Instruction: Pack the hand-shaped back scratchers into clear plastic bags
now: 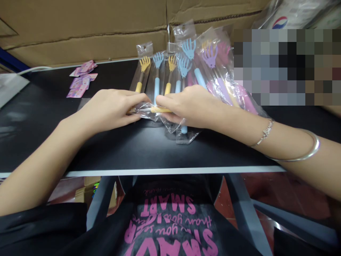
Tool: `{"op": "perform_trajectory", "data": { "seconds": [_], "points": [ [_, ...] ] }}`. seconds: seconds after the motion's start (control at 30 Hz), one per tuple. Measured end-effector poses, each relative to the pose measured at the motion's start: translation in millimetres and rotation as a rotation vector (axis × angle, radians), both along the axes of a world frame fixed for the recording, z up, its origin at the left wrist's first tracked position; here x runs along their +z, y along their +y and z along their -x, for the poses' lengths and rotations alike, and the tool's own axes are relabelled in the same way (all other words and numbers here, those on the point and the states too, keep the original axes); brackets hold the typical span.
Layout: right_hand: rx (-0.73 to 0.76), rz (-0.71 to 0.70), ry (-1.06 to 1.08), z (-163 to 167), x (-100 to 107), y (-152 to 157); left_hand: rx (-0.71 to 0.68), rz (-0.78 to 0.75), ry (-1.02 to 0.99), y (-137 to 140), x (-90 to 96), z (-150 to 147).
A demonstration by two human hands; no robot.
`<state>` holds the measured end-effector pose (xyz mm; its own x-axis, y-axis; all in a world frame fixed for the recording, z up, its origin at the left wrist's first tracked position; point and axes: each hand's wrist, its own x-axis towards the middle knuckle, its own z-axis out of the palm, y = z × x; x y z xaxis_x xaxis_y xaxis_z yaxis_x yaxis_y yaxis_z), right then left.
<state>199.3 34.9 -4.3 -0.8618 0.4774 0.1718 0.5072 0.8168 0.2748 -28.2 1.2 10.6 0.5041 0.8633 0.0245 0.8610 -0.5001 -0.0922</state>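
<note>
A yellow-handled back scratcher (pixel 160 109) in a clear plastic sleeve lies crosswise between my hands, low over the table. My left hand (pixel 114 106) pinches the sleeved scratcher at its left end, where the fingers cover its head. Around the yellow handle, the thumb and fingers of my right hand (pixel 189 105) are closed. Just behind are several more bagged back scratchers with claw-shaped heads: a yellow one (pixel 145 64), a blue one (pixel 158 60), and a purple one (pixel 210 57) among them. A blue handle end (pixel 184 129) sticks out below my right hand.
Small pink-purple packets (pixel 80 83) lie on the black table (pixel 112 151) at the left. Cardboard (pixel 87 25) stands along the back. A white cable (pixel 34 69) runs at the far left. White plastic packaging (pixel 295 16) sits at the upper right, beside a blurred-out area.
</note>
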Motion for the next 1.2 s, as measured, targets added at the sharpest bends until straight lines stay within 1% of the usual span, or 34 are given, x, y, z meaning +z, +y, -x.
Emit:
{"op": "perform_trajectory", "data": {
  "seconds": [0.17,0.33,0.37,0.4,0.5,0.63,0.77,0.97,1.2],
  "points": [
    [0.006,-0.002,0.004,-0.4,-0.1,0.1,-0.002,-0.009,0.006,-0.5,0.2,-0.7],
    [0.01,-0.013,0.018,-0.6,-0.8,0.3,-0.022,-0.024,0.079,-1.7,3.0,-3.3],
    [0.011,-0.016,0.02,-0.7,-1.0,0.4,-0.028,0.001,0.103,-1.6,3.0,-3.2],
    [0.011,-0.017,0.021,-0.7,-1.2,0.4,-0.03,-0.032,0.077,-1.5,2.8,-2.9],
    [0.01,-0.012,0.013,-0.7,-1.2,0.3,-0.018,-0.029,0.021,-0.8,1.4,-1.7],
    [0.01,-0.009,0.01,-0.6,-0.3,0.0,-0.016,-0.01,0.045,0.0,0.2,-0.7],
    [0.012,-0.008,0.012,-0.3,-0.2,0.2,-0.024,-0.043,0.022,0.8,-1.0,0.7],
    [0.007,-0.007,0.008,-0.4,0.4,0.1,-0.044,-0.063,0.131,-1.6,2.2,-2.1],
    [0.005,0.001,-0.01,-0.7,2.3,-1.0,-0.021,-0.034,0.126,-2.5,5.0,-4.3]
  ]
}}
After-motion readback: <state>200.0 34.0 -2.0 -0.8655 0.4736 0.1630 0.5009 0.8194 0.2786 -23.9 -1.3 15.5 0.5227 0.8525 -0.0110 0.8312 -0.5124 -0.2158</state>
